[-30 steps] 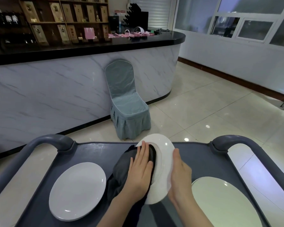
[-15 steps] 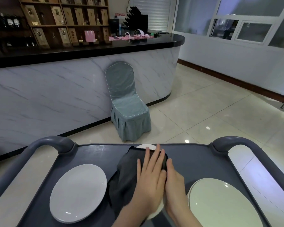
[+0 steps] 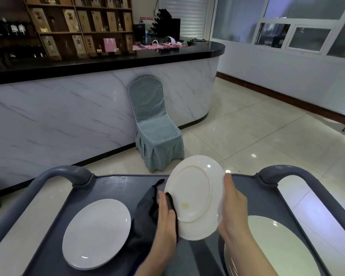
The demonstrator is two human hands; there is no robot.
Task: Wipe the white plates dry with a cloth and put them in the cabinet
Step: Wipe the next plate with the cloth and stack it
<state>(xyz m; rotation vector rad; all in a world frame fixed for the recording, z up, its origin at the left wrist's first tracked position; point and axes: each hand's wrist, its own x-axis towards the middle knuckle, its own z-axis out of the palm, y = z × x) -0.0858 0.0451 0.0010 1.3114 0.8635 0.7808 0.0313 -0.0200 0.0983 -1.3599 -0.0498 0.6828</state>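
From my feed, the white plate (image 3: pixel 195 196) stands tilted on edge above the middle of the grey cart tray (image 3: pixel 116 186), underside toward me, clamped between two flat palms. The left hand (image 3: pixel 166 218) has straight fingers and presses the dark cloth (image 3: pixel 145 214) against the plate's left rim. The right hand (image 3: pixel 232 208) lies flat along the right rim, fingers extended and together - I can't see either thumb. A single plate (image 3: pixel 97 234) lies on the tray's left side, and a stack of plates (image 3: pixel 277 248) sits near right.
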